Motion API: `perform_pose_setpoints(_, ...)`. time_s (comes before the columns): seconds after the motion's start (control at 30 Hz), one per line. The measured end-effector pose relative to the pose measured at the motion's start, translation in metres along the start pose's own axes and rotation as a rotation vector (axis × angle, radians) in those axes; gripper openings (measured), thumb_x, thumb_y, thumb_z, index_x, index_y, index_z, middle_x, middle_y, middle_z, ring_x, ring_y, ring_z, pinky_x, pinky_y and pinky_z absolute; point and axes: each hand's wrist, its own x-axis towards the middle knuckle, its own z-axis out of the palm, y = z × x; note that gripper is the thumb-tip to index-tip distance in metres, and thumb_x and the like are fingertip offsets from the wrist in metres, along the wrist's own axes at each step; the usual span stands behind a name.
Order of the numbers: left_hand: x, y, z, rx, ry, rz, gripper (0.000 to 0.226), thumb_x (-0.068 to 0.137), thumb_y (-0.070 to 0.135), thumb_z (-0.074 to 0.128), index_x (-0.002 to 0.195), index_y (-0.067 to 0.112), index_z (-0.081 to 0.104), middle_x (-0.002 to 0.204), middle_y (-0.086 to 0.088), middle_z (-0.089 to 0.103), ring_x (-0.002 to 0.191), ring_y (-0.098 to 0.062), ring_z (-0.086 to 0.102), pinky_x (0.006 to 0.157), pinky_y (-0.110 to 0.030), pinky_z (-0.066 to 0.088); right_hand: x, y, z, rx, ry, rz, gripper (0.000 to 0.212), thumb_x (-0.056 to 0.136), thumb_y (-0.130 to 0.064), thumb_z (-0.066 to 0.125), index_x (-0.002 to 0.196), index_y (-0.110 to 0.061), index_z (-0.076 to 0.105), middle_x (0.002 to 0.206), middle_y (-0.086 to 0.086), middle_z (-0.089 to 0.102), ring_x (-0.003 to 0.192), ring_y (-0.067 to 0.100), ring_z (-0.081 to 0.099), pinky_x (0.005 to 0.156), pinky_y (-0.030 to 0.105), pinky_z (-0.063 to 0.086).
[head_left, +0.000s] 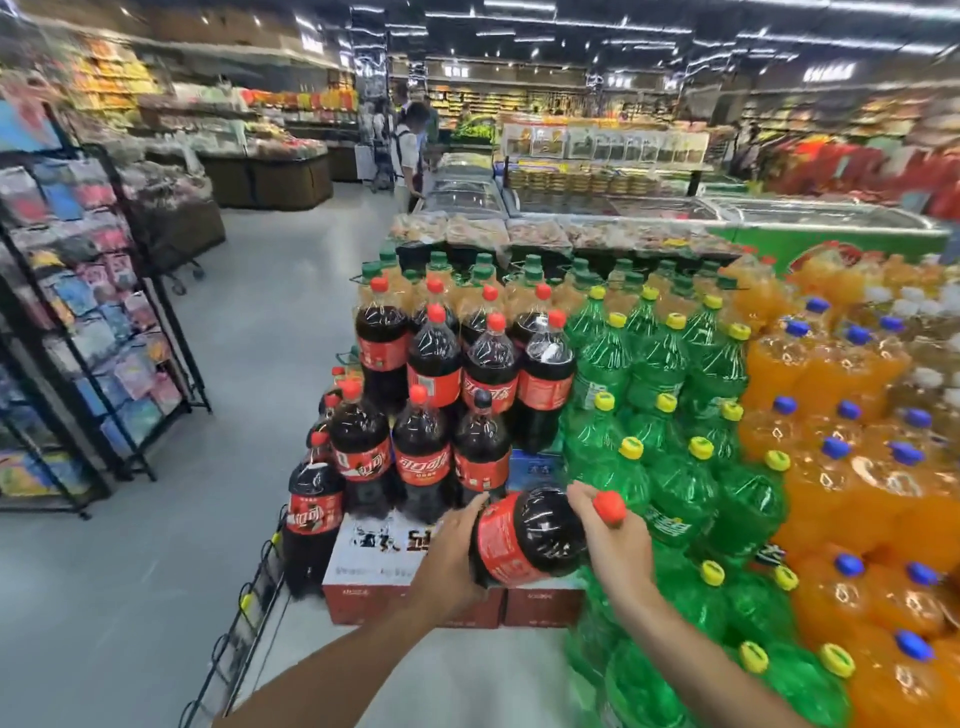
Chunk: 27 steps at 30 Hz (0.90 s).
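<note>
A large cola bottle (524, 535) with a red label and red cap lies tilted on its side between my hands, cap pointing right. My left hand (449, 556) grips its base end from the left. My right hand (615, 540) holds the neck, fingers curled around it just below the cap. The bottle hovers in front of a stacked display of upright cola bottles (431, 374), above red and white cartons (374, 566).
Green soda bottles (665, 415) stand right of the cola, orange ones (857, 467) further right. A black wire rack (93, 322) of packets stands at left across the grey aisle floor. Chest freezers (727, 210) and a person (408, 150) are behind.
</note>
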Motion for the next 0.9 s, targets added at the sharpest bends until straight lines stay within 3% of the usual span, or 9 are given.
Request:
perform_pose_setpoints(0.13, 0.035, -0.024, 0.042, -0.212, 0.132, -0.073, 0.105, 0.06, 0.022, 0.086, 0.151, 0.023, 0.033, 0.145, 0.007, 0.048, 0.137, -0.01, 0.043, 0.115, -0.031, 0.036, 0.009, 0.01, 0.014, -0.103, 0.04, -0.06, 0.027, 0.088, -0.035, 0.081, 0.113, -0.028, 0.079, 0.1, -0.018, 0.078, 0.104, 0.001, 0.071, 0.105, 0.04, 0.054)
perform_pose_setpoints(0.27, 0.061, -0.026, 0.064, -0.287, 0.18, -0.401, 0.118, 0.043, 0.016, 0.093, 0.147, 0.016, 0.039, 0.136, -0.007, 0.047, 0.13, -0.031, 0.043, 0.11, -0.043, 0.04, 0.013, 0.019, 0.022, -0.19, 0.128, -0.061, 0.038, 0.082, -0.04, 0.084, 0.118, -0.032, 0.076, 0.097, -0.023, 0.076, 0.103, -0.003, 0.069, 0.107, 0.037, 0.053)
perform_pose_setpoints(0.37, 0.081, -0.025, 0.081, -0.902, 0.293, -0.719, 0.063, 0.074, 0.022, 0.08, 0.128, 0.002, 0.055, 0.124, -0.019, 0.058, 0.104, -0.033, 0.058, 0.075, -0.043, 0.057, 0.016, 0.027, 0.029, -0.253, 0.162, -0.068, 0.048, 0.076, -0.049, 0.085, 0.121, -0.037, 0.074, 0.104, -0.018, 0.077, 0.104, -0.002, 0.07, 0.105, 0.036, 0.054)
perform_pose_setpoints(0.47, 0.113, -0.069, 0.139, -1.297, 0.276, -0.893, 0.078, 0.063, 0.053, 0.077, 0.121, 0.004, 0.059, 0.124, -0.024, 0.065, 0.099, -0.035, 0.066, 0.067, -0.043, 0.061, 0.023, 0.035, 0.035, -0.314, 0.177, -0.075, 0.049, 0.074, -0.05, 0.086, 0.12, -0.042, 0.072, 0.111, -0.02, 0.073, 0.108, -0.002, 0.068, 0.108, 0.034, 0.052)
perform_pose_setpoints(0.53, 0.117, -0.058, 0.142, -1.453, 0.281, -1.027, 0.045, 0.086, 0.045, 0.062, 0.107, 0.005, 0.063, 0.11, -0.022, 0.067, 0.09, -0.036, 0.064, 0.056, -0.037, 0.059, 0.028, 0.041, 0.038, -0.331, 0.174, -0.078, 0.051, 0.074, -0.05, 0.086, 0.122, -0.043, 0.07, 0.116, -0.017, 0.073, 0.111, 0.0, 0.067, 0.109, 0.034, 0.051)
perform_pose_setpoints(0.57, 0.113, -0.027, 0.114, -1.529, 0.258, -1.003, 0.031, 0.096, 0.035, 0.051, 0.097, 0.007, 0.064, 0.101, -0.019, 0.066, 0.082, -0.033, 0.062, 0.051, -0.034, 0.057, 0.03, 0.045, 0.039, -0.333, 0.171, -0.07, 0.053, 0.075, -0.052, 0.085, 0.124, -0.043, 0.069, 0.12, -0.014, 0.073, 0.114, 0.002, 0.067, 0.108, 0.035, 0.052)
perform_pose_setpoints(0.67, 0.116, -0.012, 0.1, -1.606, 0.271, -1.004, 0.035, 0.103, 0.025, 0.038, 0.083, 0.008, 0.061, 0.093, -0.018, 0.064, 0.073, -0.029, 0.057, 0.06, -0.035, 0.049, 0.039, 0.055, 0.045, -0.347, 0.171, -0.068, 0.057, 0.075, -0.05, 0.086, 0.128, -0.038, 0.07, 0.131, -0.01, 0.07, 0.124, 0.006, 0.063, 0.111, 0.037, 0.05)
perform_pose_setpoints(0.8, 0.127, -0.028, 0.116, -1.605, 0.246, -1.024, 0.038, 0.104, 0.028, 0.035, 0.108, 0.003, 0.064, 0.114, -0.023, 0.069, 0.083, -0.032, 0.068, 0.056, -0.034, 0.057, 0.054, 0.065, 0.057, -0.357, 0.153, -0.065, 0.056, 0.074, -0.045, 0.088, 0.127, -0.036, 0.071, 0.138, -0.01, 0.066, 0.132, 0.005, 0.057, 0.115, 0.032, 0.044)
perform_pose_setpoints(0.9, 0.125, -0.024, 0.113, -1.527, 0.105, -0.968, 0.037, 0.104, 0.03, 0.037, 0.106, 0.006, 0.065, 0.11, -0.02, 0.073, 0.081, -0.027, 0.073, 0.057, -0.036, 0.059, 0.065, 0.069, 0.064, -0.362, 0.149, -0.071, 0.055, 0.074, -0.047, 0.087, 0.125, -0.039, 0.069, 0.128, -0.019, 0.069, 0.122, 0.001, 0.063, 0.107, 0.031, 0.05)
